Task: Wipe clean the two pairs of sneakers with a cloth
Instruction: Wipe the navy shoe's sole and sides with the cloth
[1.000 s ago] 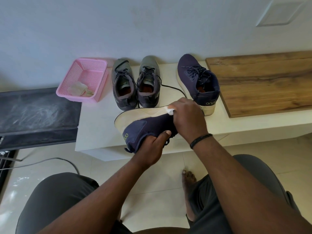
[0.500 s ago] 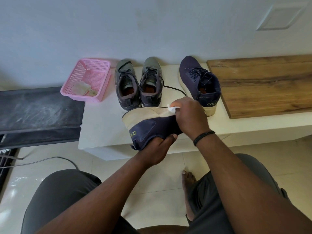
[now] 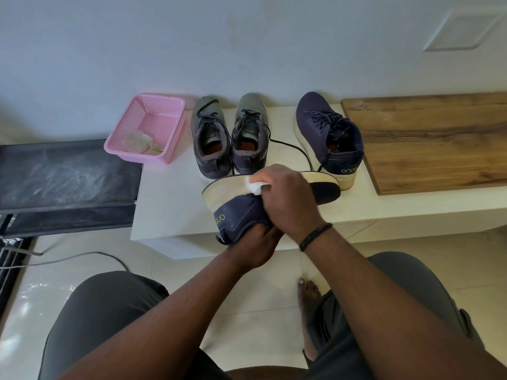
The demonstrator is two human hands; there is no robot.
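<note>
Both navy sneakers, held (image 3: 238, 212) and standing (image 3: 329, 138), read "oneuo" at the heel.

1. Both forearms are bare, with no sleeves showing anywhere below the ledge (image 3: 356, 207).
2. A thin black cord bracelet (image 3: 315, 236) of several strands circles the wrist behind the right hand (image 3: 285, 198), just below the ledge's front edge.
3. The left hand (image 3: 255, 248) wears no ring or band.
4. Dark grey shorts (image 3: 104, 319) cover both thighs, well below the ledge.
5. A bare foot (image 3: 308, 293) shows between the thighs.
</note>
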